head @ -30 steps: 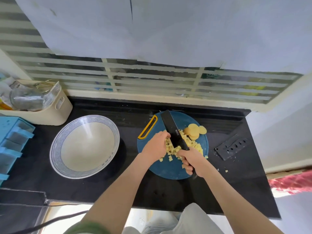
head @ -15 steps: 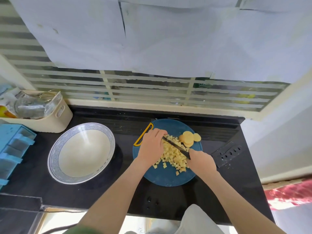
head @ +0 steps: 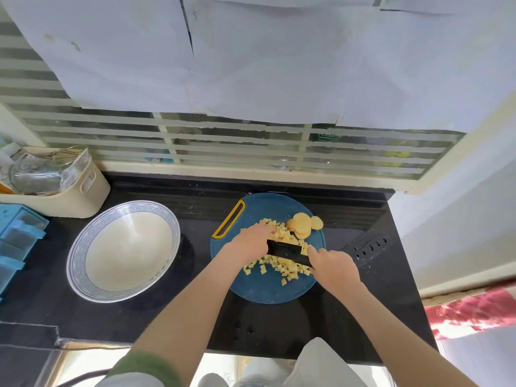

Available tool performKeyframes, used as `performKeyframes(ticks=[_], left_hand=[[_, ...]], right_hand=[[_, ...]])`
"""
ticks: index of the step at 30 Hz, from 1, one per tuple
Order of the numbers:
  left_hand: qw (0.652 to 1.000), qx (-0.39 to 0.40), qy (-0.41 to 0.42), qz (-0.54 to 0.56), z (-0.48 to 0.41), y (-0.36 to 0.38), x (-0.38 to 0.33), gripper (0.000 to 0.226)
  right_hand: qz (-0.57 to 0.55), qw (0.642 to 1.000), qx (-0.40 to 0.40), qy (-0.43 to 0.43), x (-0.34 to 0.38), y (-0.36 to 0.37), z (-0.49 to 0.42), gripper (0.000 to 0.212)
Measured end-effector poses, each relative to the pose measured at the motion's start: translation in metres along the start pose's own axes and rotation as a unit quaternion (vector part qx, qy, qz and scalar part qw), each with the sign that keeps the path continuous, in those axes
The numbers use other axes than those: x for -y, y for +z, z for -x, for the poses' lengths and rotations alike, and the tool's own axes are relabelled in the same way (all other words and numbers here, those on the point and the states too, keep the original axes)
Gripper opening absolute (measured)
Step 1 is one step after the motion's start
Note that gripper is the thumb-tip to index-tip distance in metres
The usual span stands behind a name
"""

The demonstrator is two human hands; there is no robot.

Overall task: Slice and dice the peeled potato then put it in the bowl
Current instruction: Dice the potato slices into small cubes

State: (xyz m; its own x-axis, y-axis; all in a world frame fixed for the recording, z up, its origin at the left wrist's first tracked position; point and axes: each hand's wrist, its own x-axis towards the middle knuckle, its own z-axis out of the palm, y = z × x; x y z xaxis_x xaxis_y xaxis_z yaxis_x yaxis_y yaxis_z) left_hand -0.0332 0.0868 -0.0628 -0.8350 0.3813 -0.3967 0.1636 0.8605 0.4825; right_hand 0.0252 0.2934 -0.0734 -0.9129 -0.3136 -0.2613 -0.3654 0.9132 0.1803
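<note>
A round blue cutting board [head: 259, 289] with a yellow handle slot lies on the black counter. Diced potato [head: 279, 265] is spread over its middle, and a few round potato slices [head: 303, 223] lie at its far right. My right hand [head: 333, 266] grips the handle of a black knife [head: 284, 250], forefinger stretched along the blade, which lies crosswise over the dice. My left hand [head: 250, 243] rests palm down on the dice at the blade's left end, fingers pointing right. A white bowl [head: 122, 250] with a blue patterned rim stands to the board's left, with nothing in it.
A black knife sheath [head: 365, 248] lies right of the board. A cream basket [head: 55, 181] with packets stands at the back left, a blue drawer unit [head: 16, 241] at the far left. A window sill runs behind the counter.
The knife has swung from pointing away to lying crosswise over the dice. My left hand has shifted along the pile to the blade's left end. The camera has tilted.
</note>
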Motion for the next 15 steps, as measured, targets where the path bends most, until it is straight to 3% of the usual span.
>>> performKeyframes(ticks=[5,9,12,15], left_hand=[[0.992,-0.068,-0.005,-0.104,-0.002,0.007,-0.004,0.046],[0.99,-0.099,-0.055,-0.084,0.006,0.012,0.005,0.037],[0.992,-0.099,0.01,-0.074,0.013,0.015,0.009,0.033],[0.994,-0.061,-0.001,-0.094,0.016,0.015,0.011,0.037]], right_hand=[[-0.027,0.999,0.013,0.022,-0.003,0.01,0.007,0.02],[-0.034,0.999,0.011,0.024,-0.005,0.013,0.008,0.024],[-0.031,0.999,0.012,0.022,-0.005,0.014,0.006,0.025],[-0.03,0.999,0.017,0.017,-0.004,0.014,0.003,0.024]])
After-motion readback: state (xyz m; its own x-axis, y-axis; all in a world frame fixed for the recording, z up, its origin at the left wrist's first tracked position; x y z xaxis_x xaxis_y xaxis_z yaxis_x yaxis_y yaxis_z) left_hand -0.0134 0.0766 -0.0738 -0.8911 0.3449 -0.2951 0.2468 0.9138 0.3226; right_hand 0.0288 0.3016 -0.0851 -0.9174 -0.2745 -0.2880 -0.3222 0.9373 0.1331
